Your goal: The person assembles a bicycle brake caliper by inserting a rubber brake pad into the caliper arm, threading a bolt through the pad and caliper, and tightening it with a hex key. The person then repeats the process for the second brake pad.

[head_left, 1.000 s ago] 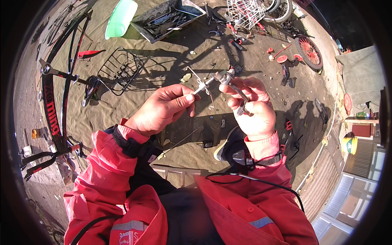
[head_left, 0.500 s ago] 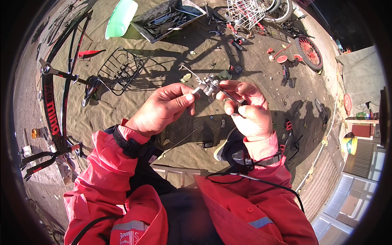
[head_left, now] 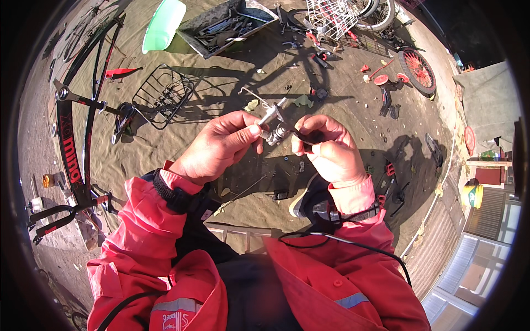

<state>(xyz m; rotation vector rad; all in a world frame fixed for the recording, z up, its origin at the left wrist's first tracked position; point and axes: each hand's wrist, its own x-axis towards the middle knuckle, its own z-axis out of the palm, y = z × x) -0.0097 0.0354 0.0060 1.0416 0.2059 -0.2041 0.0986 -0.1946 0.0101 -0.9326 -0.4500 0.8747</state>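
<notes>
My left hand (head_left: 221,144) pinches a small silver metal part with a thin bent wire, which looks like a bicycle brake arm (head_left: 271,115), between thumb and fingertips. It is held up in front of me, above the ground cloth. On its other side my right hand (head_left: 335,150) is closed round a dark piece (head_left: 313,137) that meets the silver part. Whether the dark piece belongs to the brake arm or is separate, I cannot tell. The right fingers partly hide it.
A black bicycle frame (head_left: 72,138) stands at the left, with a black wire rack (head_left: 160,96) beside it. At the far side are a green basin (head_left: 164,25) and a tray of tools (head_left: 207,49). A red-spoked wheel (head_left: 418,71) lies far right. Small parts dot the cloth (head_left: 243,182).
The silver part has turned between my hands, so its long arm now points up and its round end down. My right fingers have shifted slightly and curled more. My left hand has barely moved.
</notes>
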